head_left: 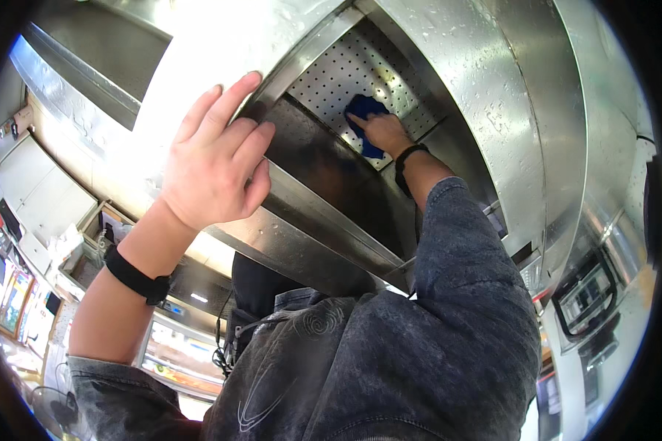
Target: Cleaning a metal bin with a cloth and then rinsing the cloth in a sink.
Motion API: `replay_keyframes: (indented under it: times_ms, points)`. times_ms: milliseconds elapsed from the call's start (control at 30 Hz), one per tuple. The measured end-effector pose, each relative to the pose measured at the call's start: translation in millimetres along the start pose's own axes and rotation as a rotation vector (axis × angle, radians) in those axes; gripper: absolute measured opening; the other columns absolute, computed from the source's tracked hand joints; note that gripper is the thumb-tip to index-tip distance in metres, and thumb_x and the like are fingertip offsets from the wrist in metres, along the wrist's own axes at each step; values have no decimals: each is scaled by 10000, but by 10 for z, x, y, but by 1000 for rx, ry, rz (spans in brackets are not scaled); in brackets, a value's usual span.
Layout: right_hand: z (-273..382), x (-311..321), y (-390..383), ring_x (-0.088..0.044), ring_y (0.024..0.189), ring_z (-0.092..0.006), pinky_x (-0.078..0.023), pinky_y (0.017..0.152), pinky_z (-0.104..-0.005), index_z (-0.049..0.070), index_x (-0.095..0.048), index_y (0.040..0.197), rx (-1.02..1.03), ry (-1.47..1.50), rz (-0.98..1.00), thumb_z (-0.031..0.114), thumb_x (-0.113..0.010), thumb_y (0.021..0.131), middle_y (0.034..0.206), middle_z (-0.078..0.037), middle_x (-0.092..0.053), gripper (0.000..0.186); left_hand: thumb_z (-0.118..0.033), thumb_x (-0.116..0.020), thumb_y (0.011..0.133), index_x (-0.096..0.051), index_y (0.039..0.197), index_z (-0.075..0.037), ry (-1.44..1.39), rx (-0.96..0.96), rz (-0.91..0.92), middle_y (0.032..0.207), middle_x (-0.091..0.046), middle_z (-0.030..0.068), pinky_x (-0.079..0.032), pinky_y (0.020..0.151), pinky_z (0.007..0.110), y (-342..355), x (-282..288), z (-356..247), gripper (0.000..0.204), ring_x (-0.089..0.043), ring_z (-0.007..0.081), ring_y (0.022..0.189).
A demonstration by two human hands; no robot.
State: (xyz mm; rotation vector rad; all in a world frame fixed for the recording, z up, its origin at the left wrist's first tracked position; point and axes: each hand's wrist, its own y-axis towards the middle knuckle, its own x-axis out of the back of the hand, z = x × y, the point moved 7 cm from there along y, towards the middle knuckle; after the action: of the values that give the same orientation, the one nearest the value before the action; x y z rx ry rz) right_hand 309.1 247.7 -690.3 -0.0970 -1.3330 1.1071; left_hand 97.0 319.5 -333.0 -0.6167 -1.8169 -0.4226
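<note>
Legible text: none. The dark grey shirt (412,345) bears a pale line graphic, a spiral above narrow loops, without readable characters. The small blue display (173,308) at lower left is too small to read. The bright, coloured panels (13,298) at the left rim are too blurred to read.

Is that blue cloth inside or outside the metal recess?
Inside: the blue cloth is under the right hand, against the perforated panel, within the rim.
</note>
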Motion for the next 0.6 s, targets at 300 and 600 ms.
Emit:
replay_keyframes:
  times_ms: [300,600]
  points:
    - [346,462,585,-618,999,-278,-501,799,-390,295,-292,1434,8,-11,-16,87,-390,895,1152,-147,-604,586,-145,-596,622,-635,880,-54,-31,-15,2,854,-578,68,-346,1027,430,25,-59,29,276,-461,271,1223]
    - [352,82,366,-648,759,-304,-520,674,-423,313,-341,1410,-37,12,-135,139,-439,853,889,-154,-633,592,-119,-589,605,-643,927,-52,-68,-31,-4,863,-608,70,-343,1026,443,3,-39,37,334,-482,307,1210]
